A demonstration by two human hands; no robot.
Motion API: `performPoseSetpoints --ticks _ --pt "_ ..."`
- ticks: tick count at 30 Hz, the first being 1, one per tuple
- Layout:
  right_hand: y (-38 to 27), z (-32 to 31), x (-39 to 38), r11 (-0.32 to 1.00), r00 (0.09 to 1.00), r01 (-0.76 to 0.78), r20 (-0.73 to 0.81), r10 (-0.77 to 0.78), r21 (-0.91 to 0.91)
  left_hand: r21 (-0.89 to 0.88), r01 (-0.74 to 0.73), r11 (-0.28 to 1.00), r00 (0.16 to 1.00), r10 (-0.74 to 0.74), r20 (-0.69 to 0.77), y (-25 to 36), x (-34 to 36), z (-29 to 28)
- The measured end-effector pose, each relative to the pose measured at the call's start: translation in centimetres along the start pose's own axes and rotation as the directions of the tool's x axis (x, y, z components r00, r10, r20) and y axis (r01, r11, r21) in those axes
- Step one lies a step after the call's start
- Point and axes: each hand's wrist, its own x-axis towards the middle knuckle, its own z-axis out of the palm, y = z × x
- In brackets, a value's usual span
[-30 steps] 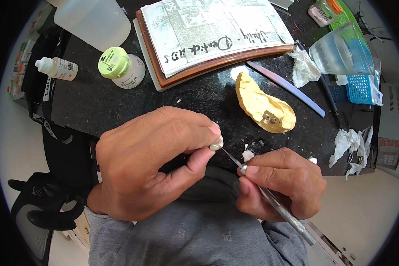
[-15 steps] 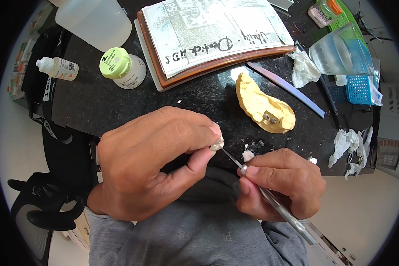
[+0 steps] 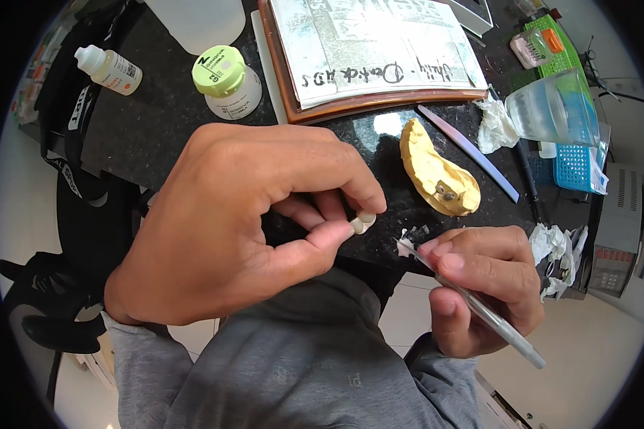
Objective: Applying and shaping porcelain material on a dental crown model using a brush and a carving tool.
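My left hand (image 3: 222, 222) pinches a small pale, tooth-shaped piece (image 3: 361, 223) between thumb and fingertip. My right hand (image 3: 490, 279) holds a knurled silver knife (image 3: 504, 329) with a thin blade, its tip pointing up-left, apart from the piece, over white scraps (image 3: 404, 248) at the dark counter's (image 3: 136, 143) front edge. A yellow plaster dental model (image 3: 429, 171) with two grey metal posts rests just beyond my hands, and a lilac file (image 3: 472, 150) lies to its right.
Behind are a leather-bound pad (image 3: 372, 57), green-lidded jar (image 3: 229, 86), dropper bottle (image 3: 111, 70) and translucent container (image 3: 197, 18). At right are a glass of water (image 3: 551, 107), blue basket (image 3: 576, 168), green tray (image 3: 565, 61), small orange-lidded jar (image 3: 533, 50), black tool (image 3: 529, 175) and crumpled tissues (image 3: 558, 261).
My left hand has shifted up and spread more, showing more of the piece. The knife's tip has pulled away from the piece to the right as my right hand moved rightward. The view has shifted.
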Motion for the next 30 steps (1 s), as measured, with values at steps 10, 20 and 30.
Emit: performPoseSetpoints --ticks 10,20,30 --pt "1.3 1.5 1.4 0.984 0.988 0.15 0.042 -0.147 -0.091 -0.069 0.02 0.997 0.993 -0.012 0.116 -0.5 0.7 -0.5" --pt "1.3 1.5 1.4 0.993 0.992 0.109 0.074 -0.105 -0.055 -0.06 -0.007 0.998 0.995 0.012 0.1 -0.5 0.7 -0.4" --pt "1.4 1.5 1.5 0.991 0.99 0.116 0.092 -0.109 -0.066 -0.059 -0.005 0.998 0.996 0.01 0.092 -0.4 0.6 -0.3"
